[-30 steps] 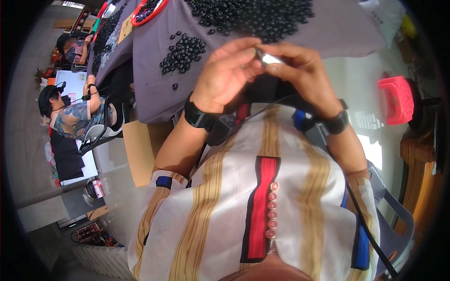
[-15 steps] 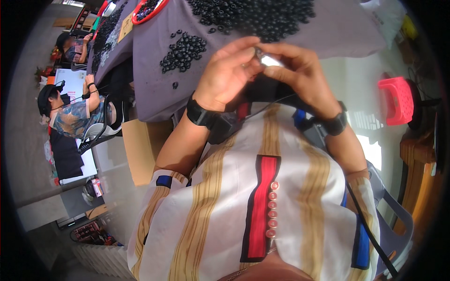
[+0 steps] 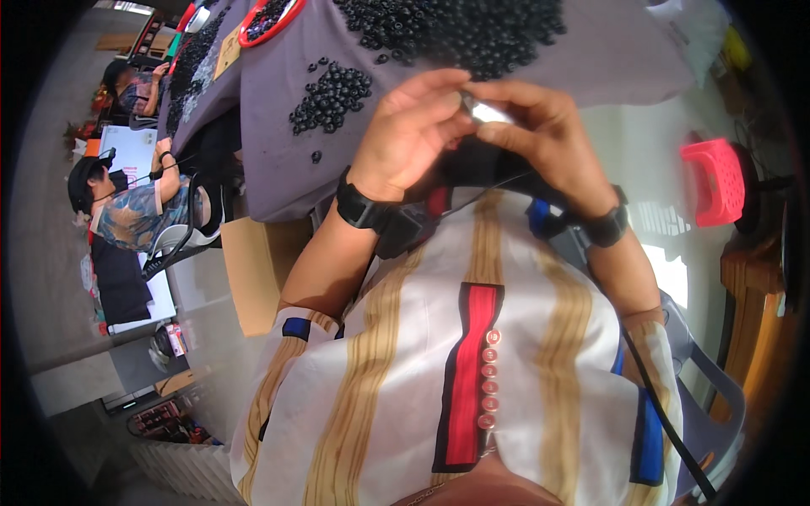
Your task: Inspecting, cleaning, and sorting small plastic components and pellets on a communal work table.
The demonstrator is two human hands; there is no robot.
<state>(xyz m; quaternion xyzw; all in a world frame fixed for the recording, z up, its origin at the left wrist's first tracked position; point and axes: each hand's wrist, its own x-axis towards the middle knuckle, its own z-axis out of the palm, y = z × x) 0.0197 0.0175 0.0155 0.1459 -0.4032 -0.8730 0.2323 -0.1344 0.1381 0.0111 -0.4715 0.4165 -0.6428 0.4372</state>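
Close together above the table's near edge, my two hands meet fingertip to fingertip. My right hand [image 3: 550,126] is closed on a small shiny metal tool [image 3: 489,113], pinched between thumb and forefinger; glare hides its exact kind. The tool's tip points toward the fingers of my left hand [image 3: 407,135]. Those fingers are pinched together at the tip, where a small dark piece may sit, too hidden to name. Beyond my hands lies a large heap of small round black parts [image 3: 456,34]. A smaller pile of black parts [image 3: 331,97] lies left of it.
A grey-purple cloth [image 3: 274,135] covers the table. At its far left are a red-rimmed tray [image 3: 294,12] and a cardboard piece [image 3: 228,52]. An open cardboard box [image 3: 251,274] stands beside my left arm. Two people sit at left. A pink stool [image 3: 713,181] stands at right.
Both hands stay almost in place. The metal tool's angle shifts slightly and its glare is weaker. My left fingers have moved a little.
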